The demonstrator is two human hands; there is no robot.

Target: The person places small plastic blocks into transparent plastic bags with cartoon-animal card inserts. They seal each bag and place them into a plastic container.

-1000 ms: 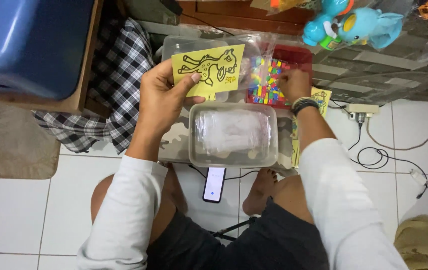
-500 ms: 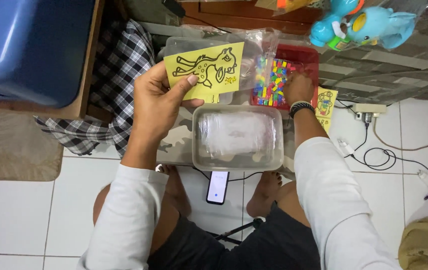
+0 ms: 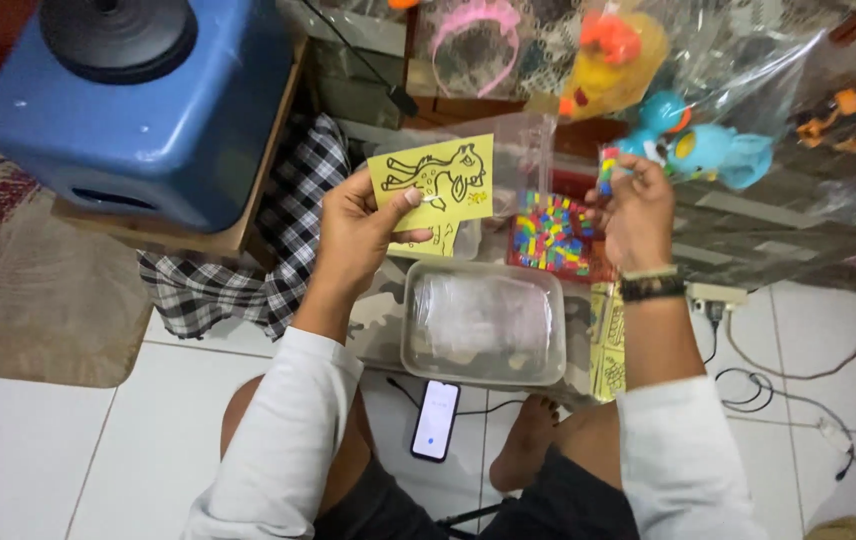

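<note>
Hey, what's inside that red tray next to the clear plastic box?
The red tray holds many small colourful pieces in mixed colours. The right hand covers its far corner, so what lies there cannot be seen.

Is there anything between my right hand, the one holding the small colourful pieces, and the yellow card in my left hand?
Nothing visible stands between them. The left hand holds the yellow card up, and the right hand holds a few small colourful pieces raised beside it. Only open air lies between, with the red tray of pieces lower down.
</note>
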